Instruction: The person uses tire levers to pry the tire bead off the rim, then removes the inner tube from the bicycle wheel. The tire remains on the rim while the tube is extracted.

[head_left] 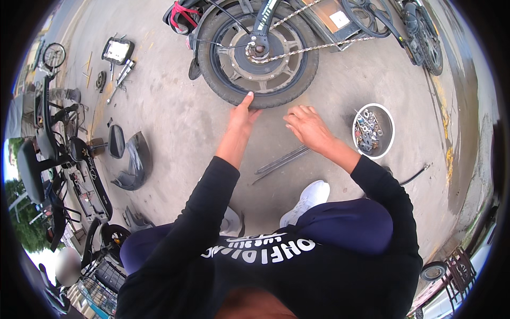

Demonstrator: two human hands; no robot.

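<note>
In front of me a wheel with a black tire and a grey hub carries a chain at its axle. My left hand grips the lower edge of the tire, its thumb on the near sidewall and its fingers partly hidden behind the rubber. Just to the right and a little below the tire is my right hand, fingers curled together. Whatever they might hold is hidden. Two thin dark strips lie on the ground beneath that hand.
A white-rimmed bucket of metal parts stands at the right. Near it lies a black cable. Tools, a tray and a black curved fender lie to the left, beside a parked electric bike.
</note>
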